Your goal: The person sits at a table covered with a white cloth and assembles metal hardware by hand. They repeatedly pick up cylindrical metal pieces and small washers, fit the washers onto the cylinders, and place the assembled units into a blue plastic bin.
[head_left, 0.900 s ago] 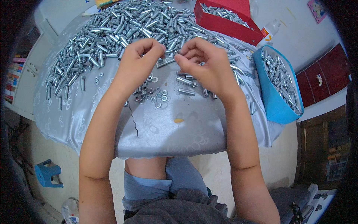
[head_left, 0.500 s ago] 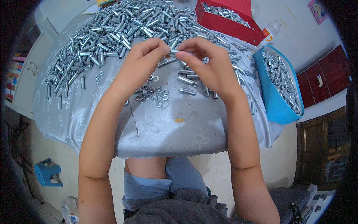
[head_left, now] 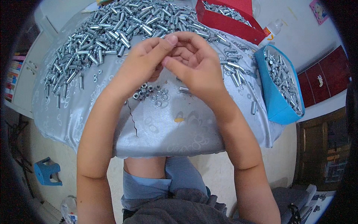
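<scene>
Left grip faces right grip, hold unclear, over silvery tablecloth above pale floor.

Open passage over near tablecloth, nuts midway, heaped cylinders beyond

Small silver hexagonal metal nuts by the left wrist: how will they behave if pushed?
Those nuts probably slide rather than roll, since several lie flat. The shiny grey tablecloth may grip them little. Being metal, they're likely rigid.
</scene>
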{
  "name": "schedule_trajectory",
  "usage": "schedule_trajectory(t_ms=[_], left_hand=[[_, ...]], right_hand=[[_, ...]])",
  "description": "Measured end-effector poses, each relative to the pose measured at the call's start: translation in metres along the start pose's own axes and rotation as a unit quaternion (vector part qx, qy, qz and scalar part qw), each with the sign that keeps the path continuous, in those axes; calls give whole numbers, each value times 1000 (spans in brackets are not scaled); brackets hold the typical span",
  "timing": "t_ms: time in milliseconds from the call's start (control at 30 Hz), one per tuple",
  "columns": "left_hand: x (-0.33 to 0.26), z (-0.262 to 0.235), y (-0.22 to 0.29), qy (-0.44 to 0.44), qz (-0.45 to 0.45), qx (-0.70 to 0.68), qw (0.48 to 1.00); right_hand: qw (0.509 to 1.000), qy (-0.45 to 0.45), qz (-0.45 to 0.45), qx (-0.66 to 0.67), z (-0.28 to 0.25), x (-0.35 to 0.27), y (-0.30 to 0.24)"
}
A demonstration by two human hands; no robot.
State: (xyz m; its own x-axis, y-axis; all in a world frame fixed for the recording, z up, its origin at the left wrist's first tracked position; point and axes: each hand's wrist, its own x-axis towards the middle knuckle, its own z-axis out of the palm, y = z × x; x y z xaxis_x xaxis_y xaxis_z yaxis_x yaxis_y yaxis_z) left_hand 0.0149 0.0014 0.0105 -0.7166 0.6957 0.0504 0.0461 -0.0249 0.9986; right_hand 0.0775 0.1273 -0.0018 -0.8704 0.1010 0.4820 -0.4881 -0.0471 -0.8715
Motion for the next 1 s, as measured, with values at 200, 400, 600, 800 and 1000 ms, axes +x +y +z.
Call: schedule_trajectory(t_ms=[200, 400, 600, 800, 1000], left_hand=[[4, -10, -4, -32, -22, -67, 997], [4, -18, -4, -54, -40, -72, 995], [6, -21, 1, 20, -69, -203, 976], [9, -27, -4, 33, -60, -313, 947], [8, -21, -5, 46, -72, -279, 956]], right_hand=[[993, 58, 15, -103, -3, 3, 0], [970, 68, -46, -227, -5, 4, 3], [903, 59, -89, -416, -5, -2, 10], [826, -80, -62, -555, -1, -9, 29], [831, -103, -56, -543, 2, -9, 32]])
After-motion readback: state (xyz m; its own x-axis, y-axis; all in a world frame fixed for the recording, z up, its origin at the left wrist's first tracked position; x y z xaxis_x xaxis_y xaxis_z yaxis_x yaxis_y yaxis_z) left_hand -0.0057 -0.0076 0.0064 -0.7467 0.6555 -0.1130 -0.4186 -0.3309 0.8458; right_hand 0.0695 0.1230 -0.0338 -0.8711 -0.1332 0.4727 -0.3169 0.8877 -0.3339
